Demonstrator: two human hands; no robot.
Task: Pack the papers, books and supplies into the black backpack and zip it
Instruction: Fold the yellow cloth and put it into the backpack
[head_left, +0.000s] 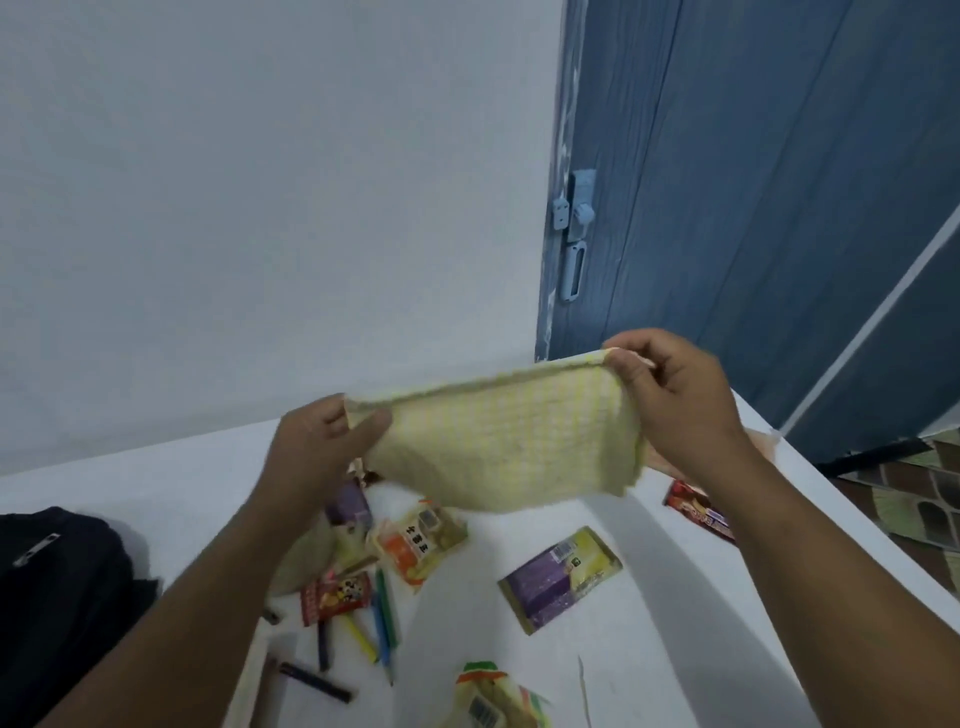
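1. Both hands are up over the table; the left hand (324, 441) pinches the left top corner of a yellow checked cloth (506, 441) and the right hand (675, 395) pinches the right top corner, so it hangs spread between them, clear of the table.
2. The black backpack (57, 587) sits at the near left edge; can't tell from here whether its main opening is unzipped, only a zipper pull shows.
3. Loads left out on the white table (675, 649): a purple and yellow packet (561, 577) near the middle, an orange snack packet (421, 545) under the cloth, a red packet (335, 597) and loose coloured pencils (374, 623) on the near left, another red wrapper (696, 512) far right.
4. My guess: packing is barely started; cloth probably gets folded first, then everything goes in, then zipping.
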